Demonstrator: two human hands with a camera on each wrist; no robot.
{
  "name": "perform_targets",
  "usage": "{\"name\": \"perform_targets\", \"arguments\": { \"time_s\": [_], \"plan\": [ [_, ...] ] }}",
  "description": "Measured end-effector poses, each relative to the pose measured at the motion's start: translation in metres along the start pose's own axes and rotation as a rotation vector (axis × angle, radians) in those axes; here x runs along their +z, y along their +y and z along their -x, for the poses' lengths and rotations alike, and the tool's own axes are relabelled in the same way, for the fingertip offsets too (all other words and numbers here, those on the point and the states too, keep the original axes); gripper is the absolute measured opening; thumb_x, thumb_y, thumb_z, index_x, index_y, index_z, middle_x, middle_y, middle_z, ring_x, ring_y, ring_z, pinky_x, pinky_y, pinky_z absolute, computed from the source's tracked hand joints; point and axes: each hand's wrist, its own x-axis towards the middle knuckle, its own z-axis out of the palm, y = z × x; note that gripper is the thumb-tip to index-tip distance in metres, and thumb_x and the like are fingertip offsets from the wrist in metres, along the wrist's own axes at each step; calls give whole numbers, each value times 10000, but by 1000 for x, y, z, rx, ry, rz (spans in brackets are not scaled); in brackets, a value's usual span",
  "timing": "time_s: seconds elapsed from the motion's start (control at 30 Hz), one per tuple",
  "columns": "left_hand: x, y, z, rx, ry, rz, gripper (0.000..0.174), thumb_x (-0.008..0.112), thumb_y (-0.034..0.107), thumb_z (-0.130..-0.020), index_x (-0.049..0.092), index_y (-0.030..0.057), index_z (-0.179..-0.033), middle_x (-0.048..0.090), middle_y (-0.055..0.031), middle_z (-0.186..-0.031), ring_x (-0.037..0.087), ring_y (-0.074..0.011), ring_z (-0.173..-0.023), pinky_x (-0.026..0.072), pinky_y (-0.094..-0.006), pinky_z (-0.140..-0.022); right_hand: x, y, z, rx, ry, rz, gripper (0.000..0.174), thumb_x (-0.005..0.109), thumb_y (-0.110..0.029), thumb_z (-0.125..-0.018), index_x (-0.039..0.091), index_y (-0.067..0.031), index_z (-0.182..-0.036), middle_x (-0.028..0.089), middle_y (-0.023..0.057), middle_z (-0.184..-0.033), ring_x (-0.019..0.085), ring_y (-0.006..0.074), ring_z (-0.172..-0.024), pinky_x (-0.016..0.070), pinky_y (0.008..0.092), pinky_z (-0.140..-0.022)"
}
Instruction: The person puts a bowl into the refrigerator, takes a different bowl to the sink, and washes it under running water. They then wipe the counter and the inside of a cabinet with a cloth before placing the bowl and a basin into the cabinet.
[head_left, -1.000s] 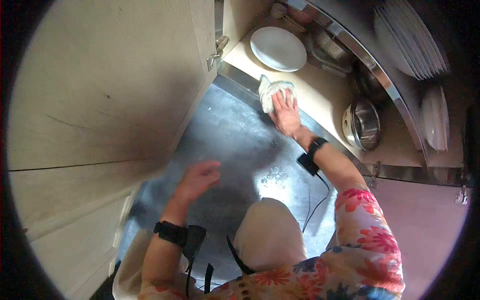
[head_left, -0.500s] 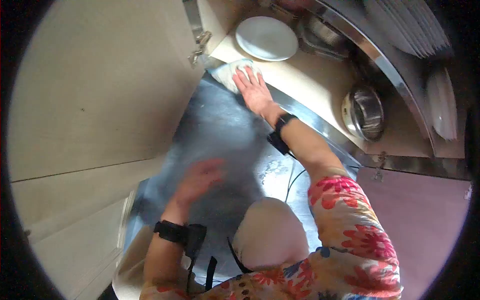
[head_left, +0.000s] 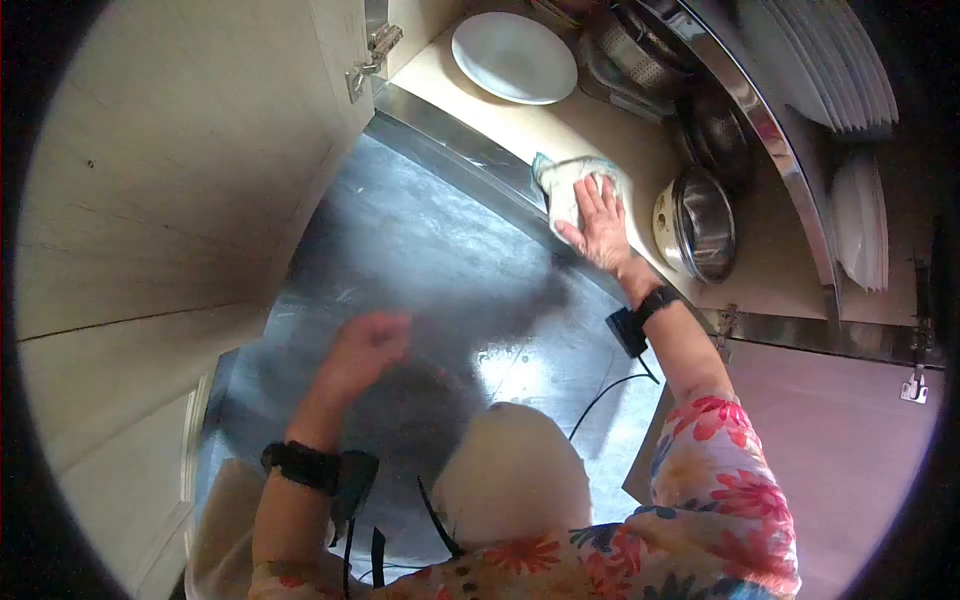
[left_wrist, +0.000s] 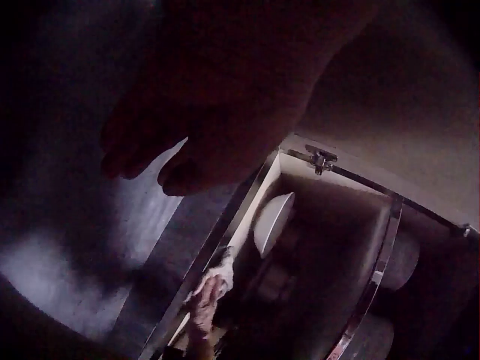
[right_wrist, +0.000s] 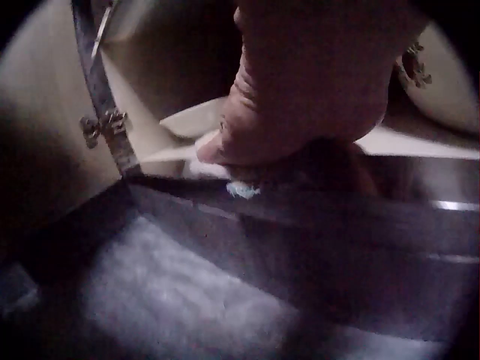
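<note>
My right hand (head_left: 603, 228) lies with fairly straight, spread fingers on a white cloth (head_left: 563, 192) with a blue-green edge. It presses the cloth onto the front of the cabinet's pale bottom board (head_left: 437, 72), beside the metal front strip (head_left: 450, 140). In the right wrist view, the hand hides most of the cloth; a bit of its coloured edge (right_wrist: 244, 189) shows below. Loosely curled, my left hand (head_left: 370, 345) hangs over the dark floor, holding nothing. A white plate (head_left: 513, 58) sits farther in, and a metal pot (head_left: 708, 230) stands to the right of the cloth.
An open cabinet door (head_left: 190, 170) takes up the left side, its hinge (head_left: 375, 60) at the corner. Behind the pot is a perforated metal colander (head_left: 635, 60). A curved metal-edged shelf (head_left: 765, 120) carries upright white plates (head_left: 820, 65). A cable (head_left: 600, 400) hangs from my right wrist.
My right hand first slid the cloth left to the corner by the hinge, then brought it back right, near the pot. My left hand stays over the floor, slightly farther left in view.
</note>
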Motion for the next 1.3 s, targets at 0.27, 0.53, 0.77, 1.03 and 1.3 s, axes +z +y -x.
{"name": "perform_targets", "arguments": {
  "time_s": [0.27,0.53,0.77,1.03,1.3],
  "plan": [
    [17,8,15,-51,59,75,295,594,158,-791,566,24,-1052,597,-22,-861,562,-115,-776,466,-269,-684,-45,52,-96,253,-12,-253,446,414,-439,-833,600,-68,-996,591,181,-980,556,317,-964,415,385,-845],
    [29,-15,21,-79,112,-271,355,608,167,-787,540,15,-1100,602,-49,-931,569,-137,-807,467,-276,-733,-82,93,-154,67,473,-1068,464,575,-302,-790,411,-99,-1173,589,75,-931,609,168,-751,452,364,-574],
    [70,-3,38,-163,127,-236,343,606,149,-786,539,9,-1091,610,-53,-907,576,-135,-804,469,-273,-708,-98,140,-168,170,384,-773,478,565,-390,-793,419,-133,-1168,594,24,-937,614,164,-719,439,391,-609],
    [61,-4,31,-176,139,-131,325,579,143,-786,549,-7,-1073,604,-46,-813,564,-107,-700,457,-242,-635,-98,121,-151,413,404,-1495,618,592,-510,-748,399,-139,-1203,601,119,-846,634,238,-702,522,341,-542],
    [47,15,6,-199,122,-74,321,563,131,-796,539,1,-1088,603,-51,-817,572,-125,-716,456,-253,-635,-88,107,-153,258,198,-1209,498,635,-421,-739,518,-10,-994,614,142,-664,628,240,-574,522,294,-475]
  ]
}}
